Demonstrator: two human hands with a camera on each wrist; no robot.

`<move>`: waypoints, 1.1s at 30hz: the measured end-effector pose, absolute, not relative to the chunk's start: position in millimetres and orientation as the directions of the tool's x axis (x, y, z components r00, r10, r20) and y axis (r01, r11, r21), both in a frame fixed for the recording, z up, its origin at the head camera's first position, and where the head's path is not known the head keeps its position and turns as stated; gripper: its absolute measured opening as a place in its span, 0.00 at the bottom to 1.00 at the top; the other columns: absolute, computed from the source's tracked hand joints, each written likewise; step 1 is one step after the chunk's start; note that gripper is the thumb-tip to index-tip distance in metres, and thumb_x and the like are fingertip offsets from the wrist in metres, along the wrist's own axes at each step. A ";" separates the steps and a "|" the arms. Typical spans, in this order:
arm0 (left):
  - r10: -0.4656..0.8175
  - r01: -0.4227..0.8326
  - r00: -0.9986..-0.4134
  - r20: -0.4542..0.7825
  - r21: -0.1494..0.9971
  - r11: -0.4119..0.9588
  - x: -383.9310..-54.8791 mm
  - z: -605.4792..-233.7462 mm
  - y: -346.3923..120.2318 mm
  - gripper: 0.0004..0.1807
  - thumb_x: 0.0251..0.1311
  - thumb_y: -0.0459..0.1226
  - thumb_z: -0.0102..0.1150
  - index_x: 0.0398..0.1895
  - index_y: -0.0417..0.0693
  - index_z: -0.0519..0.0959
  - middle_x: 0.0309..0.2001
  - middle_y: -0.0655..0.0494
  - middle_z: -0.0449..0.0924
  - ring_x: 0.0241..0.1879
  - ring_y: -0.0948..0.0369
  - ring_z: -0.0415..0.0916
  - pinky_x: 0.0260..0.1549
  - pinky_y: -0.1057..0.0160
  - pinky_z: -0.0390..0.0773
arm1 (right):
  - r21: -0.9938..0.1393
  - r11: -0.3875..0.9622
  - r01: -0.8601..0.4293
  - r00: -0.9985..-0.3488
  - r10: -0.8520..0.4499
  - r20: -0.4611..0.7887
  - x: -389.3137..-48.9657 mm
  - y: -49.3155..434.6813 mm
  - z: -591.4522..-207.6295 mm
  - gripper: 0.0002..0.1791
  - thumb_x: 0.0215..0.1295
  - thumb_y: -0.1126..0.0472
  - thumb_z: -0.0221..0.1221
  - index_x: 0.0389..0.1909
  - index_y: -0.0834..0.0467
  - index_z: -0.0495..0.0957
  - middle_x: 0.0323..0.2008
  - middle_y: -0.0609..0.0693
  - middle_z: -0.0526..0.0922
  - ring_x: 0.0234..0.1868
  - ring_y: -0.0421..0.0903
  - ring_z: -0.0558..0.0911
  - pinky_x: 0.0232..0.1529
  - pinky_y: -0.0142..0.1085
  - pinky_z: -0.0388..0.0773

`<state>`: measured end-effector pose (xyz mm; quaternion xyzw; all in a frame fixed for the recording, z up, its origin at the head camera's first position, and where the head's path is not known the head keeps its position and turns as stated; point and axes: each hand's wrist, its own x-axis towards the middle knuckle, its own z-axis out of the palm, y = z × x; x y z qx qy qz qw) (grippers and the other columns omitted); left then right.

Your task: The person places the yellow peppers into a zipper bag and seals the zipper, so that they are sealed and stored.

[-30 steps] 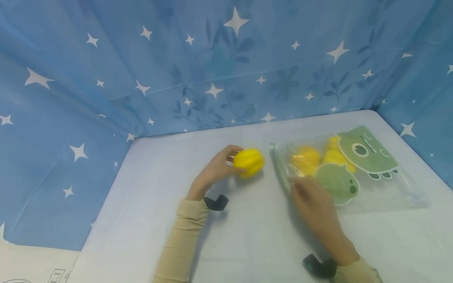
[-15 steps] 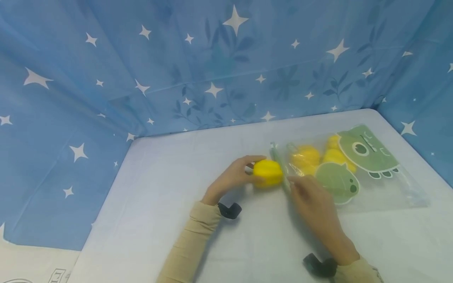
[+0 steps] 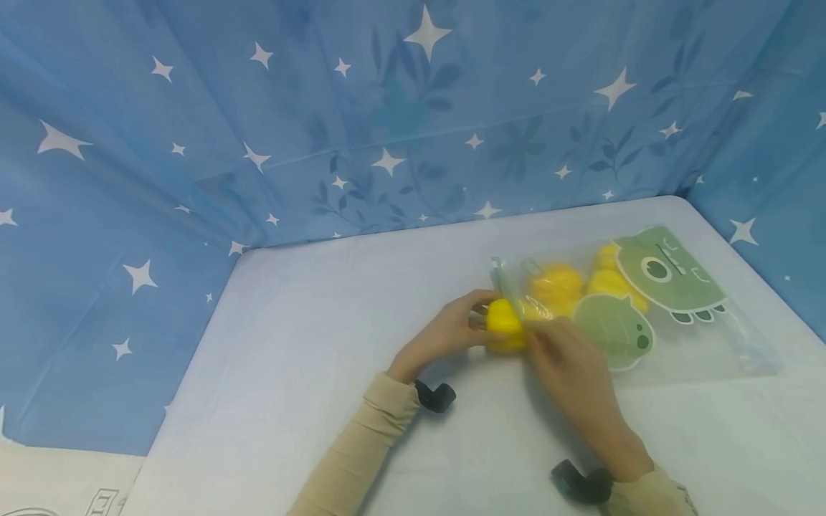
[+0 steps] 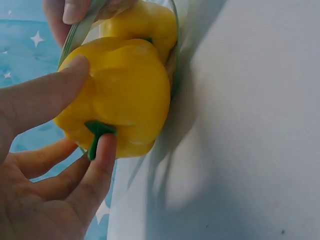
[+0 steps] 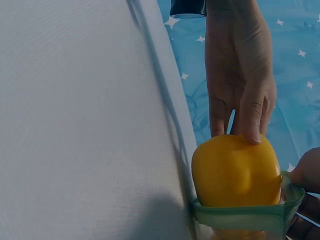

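My left hand (image 3: 454,330) grips a yellow bell pepper (image 4: 120,95) with a green stem, thumb on one side and fingers round the stem end. The pepper stands partly inside the mouth of a clear zip bag (image 3: 684,358) with green dinosaur prints. In the right wrist view the bag's green rim (image 5: 237,216) crosses the pepper's lower part. My right hand (image 3: 571,380) pinches the near edge of that mouth and holds it open. Inside the bag lie more yellow things (image 3: 556,287); in the left wrist view one is another yellow pepper (image 4: 142,27).
A white-covered table (image 3: 310,322) carries the bag on its right half. Blue star-patterned cloth (image 3: 387,107) rises behind the table and at both sides. Dark wrist-worn pieces (image 3: 584,484) sit below each hand.
My left hand has carried the pepper rightward from the open table to the bag's mouth and partly into it. The right hand stays at the bag's edge.
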<state>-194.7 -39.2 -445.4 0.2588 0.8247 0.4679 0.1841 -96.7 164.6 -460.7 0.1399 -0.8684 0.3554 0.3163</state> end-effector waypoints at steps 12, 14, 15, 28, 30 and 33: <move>0.556 0.192 -0.830 0.031 0.953 0.234 -194.4 -465.8 -18.8 0.39 0.55 0.23 0.73 0.70 0.38 0.68 0.67 0.40 0.74 0.63 0.48 0.78 0.55 0.70 0.83 | -0.514 0.717 -0.470 -0.750 -0.018 0.661 -97.3 164.2 -461.5 0.14 0.59 0.75 0.67 0.45 0.61 0.84 0.36 0.54 0.84 0.37 0.47 0.79 0.41 0.31 0.73; 0.535 0.165 -0.844 0.030 0.964 0.207 -191.8 -467.8 -14.6 0.39 0.54 0.23 0.74 0.69 0.39 0.68 0.67 0.40 0.74 0.62 0.49 0.79 0.55 0.70 0.84 | -0.510 0.724 -0.464 -0.751 -0.016 0.660 -97.3 163.8 -461.6 0.14 0.58 0.75 0.68 0.45 0.61 0.84 0.36 0.54 0.84 0.37 0.48 0.80 0.41 0.32 0.74; 0.523 0.155 -0.852 0.029 0.967 0.200 -190.4 -468.3 -12.9 0.39 0.54 0.24 0.74 0.68 0.40 0.68 0.66 0.40 0.74 0.62 0.49 0.79 0.54 0.70 0.84 | -0.507 0.727 -0.463 -0.750 -0.016 0.662 -97.4 163.6 -461.6 0.14 0.58 0.75 0.68 0.44 0.61 0.84 0.36 0.54 0.84 0.36 0.48 0.80 0.40 0.33 0.74; 0.503 0.167 -0.863 0.038 0.962 0.214 -181.5 -471.1 -2.0 0.31 0.56 0.21 0.70 0.64 0.37 0.72 0.61 0.38 0.77 0.59 0.44 0.82 0.52 0.71 0.84 | -0.491 0.726 -0.482 -0.738 -0.033 0.674 -99.1 161.2 -461.0 0.14 0.58 0.74 0.69 0.46 0.61 0.85 0.37 0.55 0.87 0.38 0.50 0.84 0.43 0.30 0.77; 0.500 0.201 -0.864 0.056 0.949 0.241 -180.7 -473.3 -1.6 0.31 0.56 0.23 0.71 0.63 0.39 0.72 0.59 0.39 0.79 0.58 0.46 0.83 0.51 0.72 0.83 | -0.490 0.722 -0.488 -0.732 -0.033 0.681 -99.0 160.7 -461.5 0.15 0.58 0.74 0.69 0.45 0.61 0.85 0.37 0.55 0.87 0.38 0.50 0.84 0.43 0.31 0.77; 0.504 0.247 -0.860 0.079 0.929 0.276 -179.1 -475.3 -1.2 0.31 0.58 0.26 0.72 0.64 0.43 0.72 0.56 0.40 0.83 0.57 0.49 0.83 0.52 0.72 0.82 | -0.472 0.723 -0.504 -0.711 -0.036 0.703 -99.3 159.8 -462.8 0.14 0.57 0.74 0.70 0.44 0.61 0.85 0.36 0.55 0.87 0.36 0.50 0.83 0.41 0.34 0.77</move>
